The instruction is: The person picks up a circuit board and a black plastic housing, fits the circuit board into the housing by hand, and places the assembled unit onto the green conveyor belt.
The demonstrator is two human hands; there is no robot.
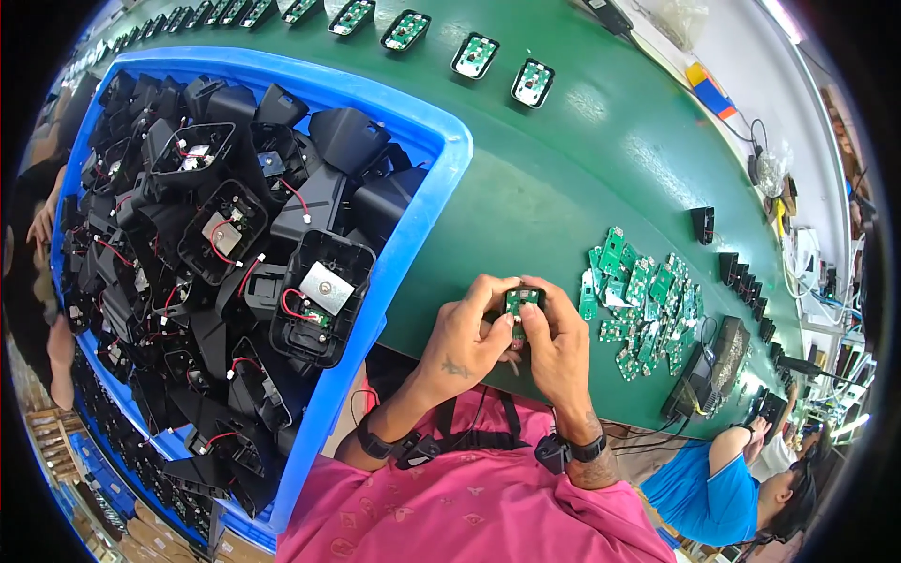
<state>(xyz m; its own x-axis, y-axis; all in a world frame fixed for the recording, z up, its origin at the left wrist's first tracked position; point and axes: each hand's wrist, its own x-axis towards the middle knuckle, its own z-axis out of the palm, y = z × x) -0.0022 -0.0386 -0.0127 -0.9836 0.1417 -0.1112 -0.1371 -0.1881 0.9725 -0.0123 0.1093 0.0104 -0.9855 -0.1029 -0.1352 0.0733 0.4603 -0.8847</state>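
Close to my body, at the green table's near edge, both hands hold a small black housing with a green circuit board (524, 298) set in it. My left hand (466, 335) grips its left side, the thumb lying on the board. My right hand (560, 340) is closed round the right side, its thumb also pressed on the board. The fingers hide the housing's sides and underside. Right of my right hand lies a loose pile of green circuit boards (648, 298).
A blue crate (444, 155) at left is heaped with black housings (322, 291) carrying red wires. Housings with boards (474, 56) line the far side of the green table (526, 188). At right are black housings (702, 225), a black device (699, 375) and a person in blue (709, 493).
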